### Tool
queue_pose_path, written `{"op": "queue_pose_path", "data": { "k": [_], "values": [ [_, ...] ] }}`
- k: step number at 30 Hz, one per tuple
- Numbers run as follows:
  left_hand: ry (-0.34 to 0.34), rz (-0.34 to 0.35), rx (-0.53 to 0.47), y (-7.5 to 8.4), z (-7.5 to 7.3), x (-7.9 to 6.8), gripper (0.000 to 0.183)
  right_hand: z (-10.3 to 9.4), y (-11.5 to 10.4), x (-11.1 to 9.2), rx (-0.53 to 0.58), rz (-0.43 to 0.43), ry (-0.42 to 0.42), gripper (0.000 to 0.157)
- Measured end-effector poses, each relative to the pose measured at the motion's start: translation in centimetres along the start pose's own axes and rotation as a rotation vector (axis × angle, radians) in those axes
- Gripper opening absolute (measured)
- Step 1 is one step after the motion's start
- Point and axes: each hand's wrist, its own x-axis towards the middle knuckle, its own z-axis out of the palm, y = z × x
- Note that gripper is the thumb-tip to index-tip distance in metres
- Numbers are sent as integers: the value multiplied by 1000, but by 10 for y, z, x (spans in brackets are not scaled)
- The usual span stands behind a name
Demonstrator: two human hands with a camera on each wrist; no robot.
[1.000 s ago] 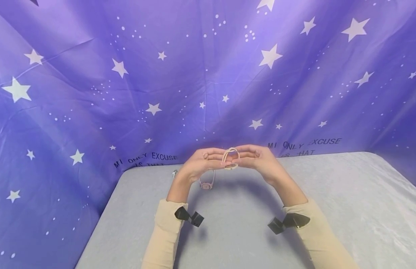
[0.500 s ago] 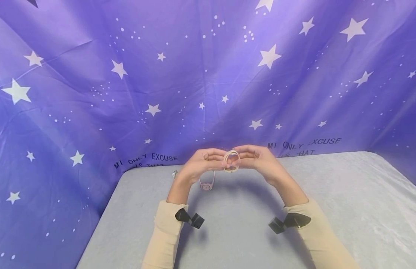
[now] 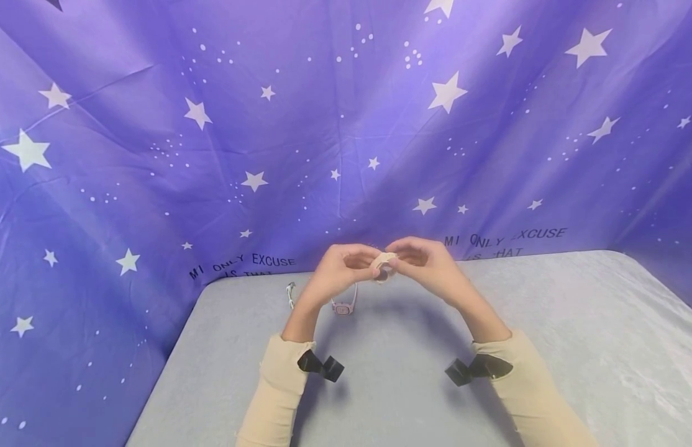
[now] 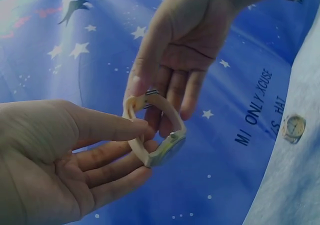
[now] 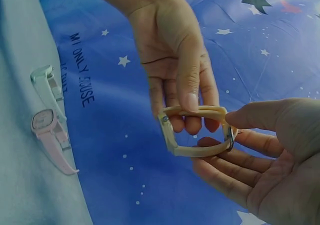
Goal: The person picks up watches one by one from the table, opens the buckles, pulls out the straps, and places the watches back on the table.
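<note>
A cream watch is hanging between the two hands, held up above the far part of the table, its strap curving round in a loop. The left hand is pinching the strap between its thumb and fingers, from the left. The right hand is gripping the strap from the right, its thumb pressing near the metal buckle.

A pink watch is resting on the table, nearer and to the left of the held one. A pale green watch is lying farther left, just beside it. In the left wrist view, a round-faced watch is also sitting on the table.

Beige sleeves are covering the forearms, and a black device is jutting from the left cuff. Beyond the far edge, a purple-blue curtain is hanging, showing white stars and dark lettering.
</note>
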Motion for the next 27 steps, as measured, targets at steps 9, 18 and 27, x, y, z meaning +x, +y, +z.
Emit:
{"op": "queue_pose_path", "data": {
  "k": [9, 18, 27],
  "values": [
    [44, 59, 28, 3, 5, -1, 22, 2, -3, 0, -62, -69, 18, 23],
    [50, 55, 59, 4, 6, -3, 20, 3, -1, -1, -83, -82, -3, 21],
    [62, 54, 22, 4, 4, -3, 20, 2, -3, -1, -27, -53, -37, 22]
  ]
}}
